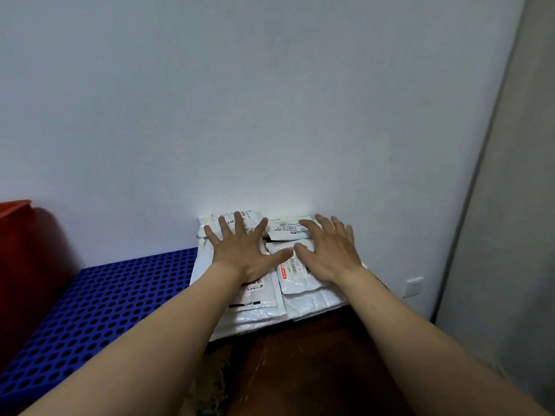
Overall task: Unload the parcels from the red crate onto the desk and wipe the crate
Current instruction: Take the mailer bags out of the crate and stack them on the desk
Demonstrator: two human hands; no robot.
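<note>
Parcels [270, 301] in white plastic mailers lie in an overlapping pile set against the wall [270, 115], their left edge on a blue perforated panel [105, 295], their near edge hanging over a dark brown surface [315, 355] (likely the table, though little of it shows); the left hand [243, 253] and the right hand [327, 253] both lie flat on top, fingers straight and splayed, thumbs nearly meeting; neither grip is closed on anything, the palms only press down. Spread that wide, the hands seem meant to flatten and steady the slippery mailers so the pile does not slide off its overhanging edge; backing it onto the wall serves the same end. The red crate [18, 235] stands at the far left edge of view, well apart from the pile; its inside is hidden, so whether parcels remain in it cannot be told; no cloth for wiping is in sight; that step looks not yet begun.
</note>
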